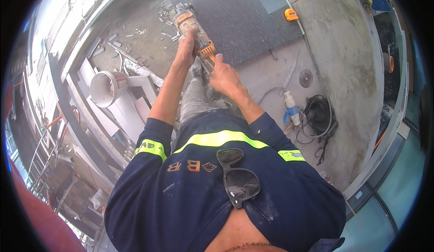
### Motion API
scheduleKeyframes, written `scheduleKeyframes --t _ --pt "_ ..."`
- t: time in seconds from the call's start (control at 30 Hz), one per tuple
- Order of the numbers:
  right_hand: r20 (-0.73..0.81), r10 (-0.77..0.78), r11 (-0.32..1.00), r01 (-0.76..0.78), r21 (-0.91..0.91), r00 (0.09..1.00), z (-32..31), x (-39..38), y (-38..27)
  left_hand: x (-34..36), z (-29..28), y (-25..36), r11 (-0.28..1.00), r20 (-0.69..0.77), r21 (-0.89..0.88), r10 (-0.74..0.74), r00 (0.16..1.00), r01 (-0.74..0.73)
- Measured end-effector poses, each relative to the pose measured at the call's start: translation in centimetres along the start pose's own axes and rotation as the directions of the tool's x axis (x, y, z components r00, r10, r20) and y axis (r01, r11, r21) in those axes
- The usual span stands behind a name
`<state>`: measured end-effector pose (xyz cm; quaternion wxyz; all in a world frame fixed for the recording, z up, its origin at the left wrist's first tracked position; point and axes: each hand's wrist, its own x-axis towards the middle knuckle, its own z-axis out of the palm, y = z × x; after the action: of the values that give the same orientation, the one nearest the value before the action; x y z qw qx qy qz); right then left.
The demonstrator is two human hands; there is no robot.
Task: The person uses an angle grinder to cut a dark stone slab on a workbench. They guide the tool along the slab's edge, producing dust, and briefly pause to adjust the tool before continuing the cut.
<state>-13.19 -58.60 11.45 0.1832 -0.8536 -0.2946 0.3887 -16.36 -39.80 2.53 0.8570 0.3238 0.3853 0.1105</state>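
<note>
An orange, dust-coated angle grinder (pixel 203 44) points away from me, its head at the left edge of a large dark grey slab (pixel 253 21). My left hand (pixel 186 46) is wrapped round the grinder's body from the left. At its rear end my right hand (pixel 224 76) is closed on the handle, thumb up along it. The grinder's disc is hard to make out against the slab edge. Pale dust hangs in the air beyond the tool. A dusty shoe (pixel 196 70) shows just below my left hand.
Offcuts (pixel 113 38) litter the floor at left, near a white bucket (pixel 103 89) and leaning boards. An orange tape measure (pixel 291 14) lies at the slab's right corner. To the right are a loose disc (pixel 306 78), a cable connector (pixel 291 107) and a black bag (pixel 318 114).
</note>
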Motion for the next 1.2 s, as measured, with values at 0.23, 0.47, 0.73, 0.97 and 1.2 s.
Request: scheduleKeyframes --t 0.23,0.47,0.73,0.97,1.2 --pt "-0.030 -0.058 0.998 0.057 -0.014 0.998 0.2 4.4 -1.0 3.4 -0.7 2.1 0.998 -0.047 0.035 0.060 0.997 -0.058" --pt "-0.025 -0.069 0.997 0.068 -0.023 0.997 0.0 3.4 -1.2 2.8 -0.2 1.9 0.999 -0.091 0.028 0.047 0.995 -0.045" --pt "0.050 0.025 0.999 -0.023 -0.041 0.998 -1.0 -0.4 -0.4 -0.3 0.7 -0.4 0.999 -0.063 0.028 0.038 0.997 -0.036" --pt "-0.020 -0.057 0.998 0.056 -0.037 0.998 -0.2 4.1 -1.5 3.6 -0.3 1.9 0.997 -0.122 0.065 0.048 0.991 -0.040" --pt "0.002 -0.039 0.998 0.039 -0.040 0.999 -0.3 2.8 -1.6 2.6 -0.1 1.7 0.999 -0.123 0.037 0.039 0.992 -0.034"
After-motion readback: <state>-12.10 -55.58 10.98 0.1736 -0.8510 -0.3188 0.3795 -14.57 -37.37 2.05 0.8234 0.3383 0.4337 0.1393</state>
